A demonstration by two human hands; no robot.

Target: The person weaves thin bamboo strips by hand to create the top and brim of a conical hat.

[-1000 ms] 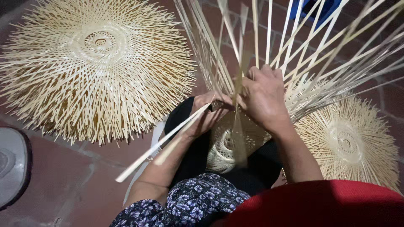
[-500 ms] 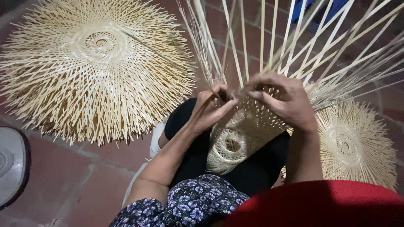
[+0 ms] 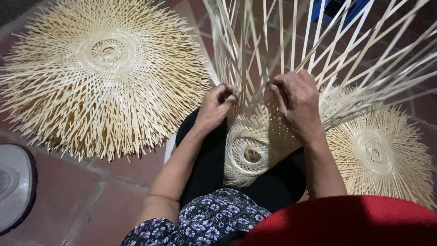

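A half-woven bamboo basket rests on my lap, its round woven base facing me and long pale strips fanning upward. My left hand pinches strips at the weave's left edge, fingers curled tight. My right hand presses on the weave's upper right, fingertips gripping strips near the middle. The two hands sit a short gap apart with upright strips between them.
A large round woven bamboo disc with splayed strip ends lies on the red tile floor at left. A smaller woven disc lies at right. A white fan base sits at the left edge. A blue object shows at top.
The long loose strip held out to the lower left a second ago is gone from view. My hands have moved apart along the weave, the left hand shifting left.
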